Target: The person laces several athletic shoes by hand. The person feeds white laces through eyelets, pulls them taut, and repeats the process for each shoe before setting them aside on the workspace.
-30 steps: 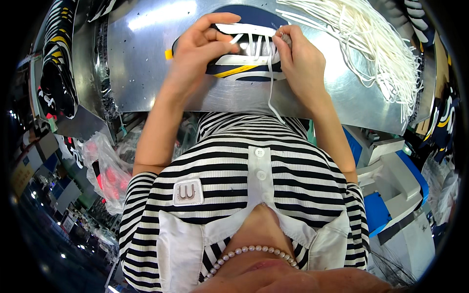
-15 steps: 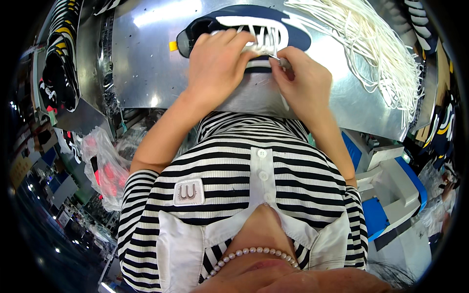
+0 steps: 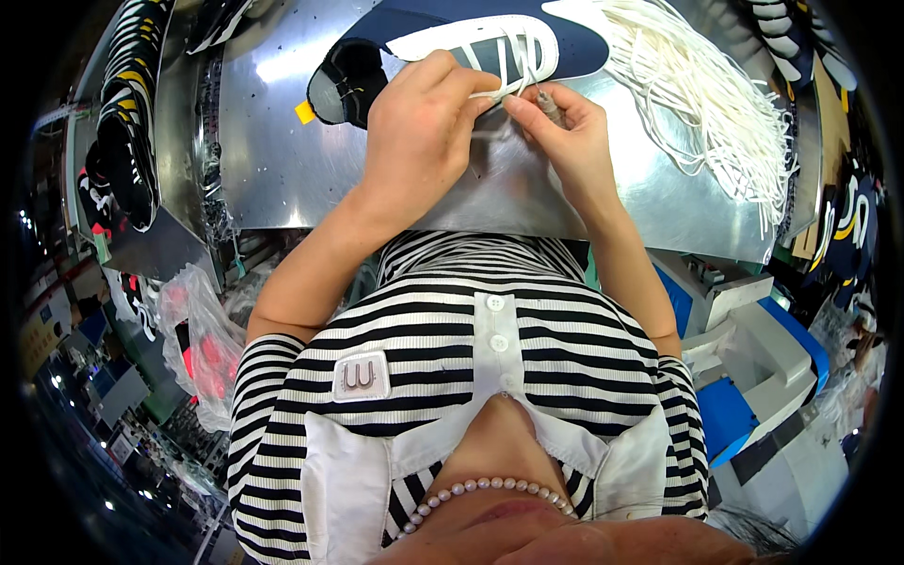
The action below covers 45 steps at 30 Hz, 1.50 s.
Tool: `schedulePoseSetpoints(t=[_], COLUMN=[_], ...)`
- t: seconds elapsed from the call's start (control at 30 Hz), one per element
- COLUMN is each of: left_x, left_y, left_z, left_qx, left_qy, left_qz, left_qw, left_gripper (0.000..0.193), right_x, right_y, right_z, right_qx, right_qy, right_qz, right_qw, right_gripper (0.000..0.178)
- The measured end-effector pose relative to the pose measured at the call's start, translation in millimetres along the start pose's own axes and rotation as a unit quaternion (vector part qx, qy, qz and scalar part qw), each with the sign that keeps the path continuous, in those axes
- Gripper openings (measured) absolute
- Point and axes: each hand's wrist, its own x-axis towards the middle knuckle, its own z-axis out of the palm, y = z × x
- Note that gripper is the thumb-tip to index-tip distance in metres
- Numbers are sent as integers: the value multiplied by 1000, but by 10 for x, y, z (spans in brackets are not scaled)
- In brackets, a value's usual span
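Navy shoe upper: a dark blue upper with a white eyelet panel lies flat at the far edge of the metal bench, opening toward the person's left, toe toward the right.
White lace: a lace already crosses several of the eyelets; one free end runs down from the panel into the right hand.
Left hand: the left hand rests on the near edge of the upper, fingers curled, thumb and forefinger pinched on the lace just below the eyelet panel, pinning it to the shoe.
Right hand: the right hand is closed in a fingertip pinch around the stiff tip of the lace, the tip pointing up toward the panel, just beside the left thumb.
Step in hand: judged from the grip, this is lacing midway, with one end being aimed at an eyelet; which eyelet cannot be told, as the fingers hide it.
Next move calls for: a fine, steady push of the tip through the hole while the left hand holds the panel flat, then a regrip on the far side to draw the slack through evenly.
Lace bundle: a loose heap of white laces sprawls over the bench to the right of the shoe, apart from both hands.
Bench: a scuffed sheet-metal bench carries everything; a small yellow tag lies near the shoe's heel.
Surroundings: more dark uppers hang at the left.
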Motion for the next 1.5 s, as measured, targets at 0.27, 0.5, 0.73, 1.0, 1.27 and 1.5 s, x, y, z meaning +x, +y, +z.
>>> schedulePoseSetpoints(t=[0.27, 0.5, 0.73, 1.0, 1.27, 1.5], left_x=[60, -49, -39, -28, -32, -22], left_y=[-86, -392, -456, -406, -408, -428], left_z=[-70, 193, 193, 289, 317, 330], left_qx=[18, 73, -13, 31, 74, 46], left_qy=[23, -131, -134, -87, -83, -78], left_qz=[48, -30, -55, -79, -66, -50], left_qw=[998, 988, 989, 993, 992, 995], left_gripper=[24, 17, 25, 30, 27, 25], right_x=[-490, 79, 339, 372, -108, -185], right_y=[75, 40, 225, 313, 130, 181], right_z=[-75, -71, 91, 142, -7, -21], right_qx=[-120, -73, -56, -118, -184, -227], right_qy=[-250, -25, 65, 124, 34, 20], right_qz=[49, -55, -135, -202, -99, -65], right_qw=[960, 995, 987, 964, 977, 972], right_gripper=[16, 13, 11, 12, 18, 13])
